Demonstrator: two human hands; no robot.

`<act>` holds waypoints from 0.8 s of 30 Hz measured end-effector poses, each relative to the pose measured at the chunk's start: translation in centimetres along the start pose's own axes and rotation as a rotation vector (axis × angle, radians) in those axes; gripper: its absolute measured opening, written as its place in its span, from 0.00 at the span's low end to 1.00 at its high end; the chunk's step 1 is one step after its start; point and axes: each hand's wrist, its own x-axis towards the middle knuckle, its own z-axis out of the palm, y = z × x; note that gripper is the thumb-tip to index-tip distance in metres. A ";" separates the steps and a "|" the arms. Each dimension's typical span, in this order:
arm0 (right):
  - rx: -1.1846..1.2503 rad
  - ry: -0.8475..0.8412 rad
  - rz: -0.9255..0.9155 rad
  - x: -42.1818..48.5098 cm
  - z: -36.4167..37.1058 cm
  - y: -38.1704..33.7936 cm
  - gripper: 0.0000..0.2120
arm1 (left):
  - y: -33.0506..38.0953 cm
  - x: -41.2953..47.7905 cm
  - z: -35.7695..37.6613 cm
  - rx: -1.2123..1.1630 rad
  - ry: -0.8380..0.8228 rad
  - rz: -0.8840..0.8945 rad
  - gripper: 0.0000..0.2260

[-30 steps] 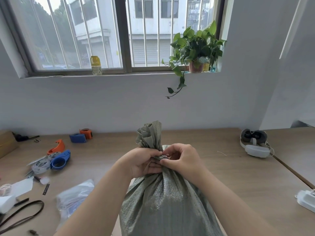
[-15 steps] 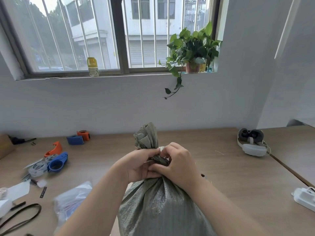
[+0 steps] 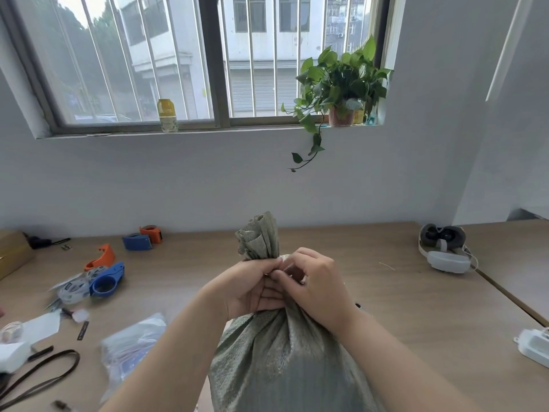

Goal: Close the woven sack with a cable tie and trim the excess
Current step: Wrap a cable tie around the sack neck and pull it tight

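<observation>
A grey-green woven sack [image 3: 279, 361] stands upright on the wooden table [image 3: 416, 316] right in front of me, its mouth gathered into a bunched top [image 3: 260, 236]. My left hand [image 3: 252, 288] grips the gathered neck from the left. My right hand [image 3: 315, 285] presses against the neck from the right, thumb and forefinger pinched at the same spot. A thin pale strip, likely the cable tie [image 3: 269, 273], barely shows between my fingertips; most of it is hidden by my fingers.
Tape dispensers [image 3: 104, 281] in blue and orange lie at the left, with a plastic bag [image 3: 130, 343], a dark strap [image 3: 44, 373] and small scraps. A VR headset [image 3: 444, 248] sits at the right, a white adapter [image 3: 534, 347] at the right edge.
My right hand has shifted on the sack's neck, its fingers pinching closer to my left thumb. The view has moved slightly. The sack stays upright.
</observation>
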 end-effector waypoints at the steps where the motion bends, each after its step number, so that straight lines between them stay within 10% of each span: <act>1: 0.044 -0.007 0.022 0.0 -0.2 0.1 0.05 | 0.0 0.0 0.1 0.006 0.015 0.010 0.14; 12: 0.395 -0.107 0.357 0.1 -1.5 1.4 0.06 | -1.1 1.2 0.9 0.297 0.354 0.452 0.08; 24: 0.435 -0.146 0.400 -0.5 -2.2 3.0 0.06 | -2.4 1.6 0.6 0.149 0.144 0.509 0.13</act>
